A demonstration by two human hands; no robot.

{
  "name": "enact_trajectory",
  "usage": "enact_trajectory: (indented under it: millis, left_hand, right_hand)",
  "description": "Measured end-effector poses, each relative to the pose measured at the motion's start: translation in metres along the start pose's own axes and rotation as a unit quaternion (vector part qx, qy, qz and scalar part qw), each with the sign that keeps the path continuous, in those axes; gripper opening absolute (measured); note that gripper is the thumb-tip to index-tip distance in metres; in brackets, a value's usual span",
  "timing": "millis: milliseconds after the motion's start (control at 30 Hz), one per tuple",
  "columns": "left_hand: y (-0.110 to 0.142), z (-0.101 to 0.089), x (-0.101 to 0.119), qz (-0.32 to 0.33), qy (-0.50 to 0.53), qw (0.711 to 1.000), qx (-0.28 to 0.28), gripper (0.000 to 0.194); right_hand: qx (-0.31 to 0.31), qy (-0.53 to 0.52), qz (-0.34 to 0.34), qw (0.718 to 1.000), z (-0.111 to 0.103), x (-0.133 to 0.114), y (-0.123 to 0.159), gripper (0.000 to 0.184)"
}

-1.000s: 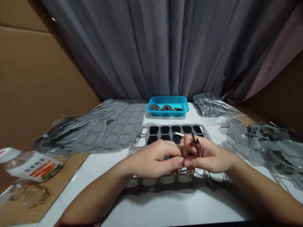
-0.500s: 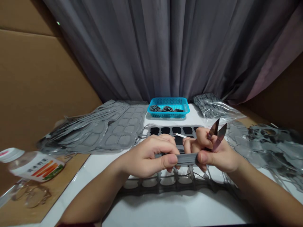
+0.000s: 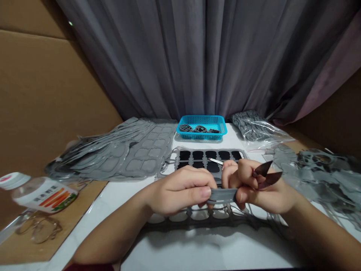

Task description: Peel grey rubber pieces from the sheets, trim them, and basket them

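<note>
Between my two hands is a stack of thin grey flexible pieces, seen edge-on and bowed a little. My left hand is closed on its left end, the thumb lying along the near edge. My right hand pinches the other end. Two dark pointed blades of a pair of scissors stick out to the right from the fingers of that same hand; the handles are hidden. Underneath lies a grey moulded sheet with rows of rounded openings, some showing white and the farther ones black.
A blue basket with several black-and-grey pieces stands at the back. To its right is a clear plastic bag. Grey sheets are piled left, grey scraps right. A bottle and glasses lie at left.
The scissor blades have swung down to the right and spread apart differently. The grey stack sits slightly lower and looks more bowed. Both hands keep their hold.
</note>
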State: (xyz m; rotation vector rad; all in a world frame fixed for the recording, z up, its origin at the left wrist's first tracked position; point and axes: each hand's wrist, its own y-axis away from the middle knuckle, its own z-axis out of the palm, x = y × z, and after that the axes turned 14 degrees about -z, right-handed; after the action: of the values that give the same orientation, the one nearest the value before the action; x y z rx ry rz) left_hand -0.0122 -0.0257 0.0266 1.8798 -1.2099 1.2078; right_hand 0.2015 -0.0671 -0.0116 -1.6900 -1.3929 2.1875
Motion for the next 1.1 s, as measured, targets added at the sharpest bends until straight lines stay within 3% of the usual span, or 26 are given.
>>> enact_trajectory:
  millis: [267,433,567,733,833,1100]
  left_hand:
    - [-0.002,0.002,0.001,0.044,-0.053,0.997,0.02,0.031]
    - [-0.001,0.002,0.001,0.07,-0.074,0.994,0.051,0.03]
    - [0.0,0.003,0.001,0.06,-0.085,0.992,0.068,0.028]
    - [0.0,0.005,-0.001,0.039,-0.081,0.992,0.084,0.027]
    - [0.0,0.006,-0.003,0.03,-0.071,0.992,0.099,0.027]
    - [-0.001,0.012,-0.003,0.022,-0.041,0.992,0.115,0.029]
  right_hand:
    - [-0.004,0.033,-0.021,0.999,-0.001,-0.004,-0.001,0.026]
    - [-0.026,0.173,-0.014,0.984,-0.008,-0.017,-0.008,0.023]
    - [0.008,0.335,-0.077,0.939,-0.017,-0.028,-0.008,0.031]
    - [-0.058,0.458,-0.048,0.886,-0.013,-0.036,-0.004,0.044]
    - [-0.058,0.496,-0.052,0.865,-0.005,-0.036,-0.002,0.059]
    - [-0.015,0.645,-0.082,0.76,0.01,-0.027,-0.003,0.06]
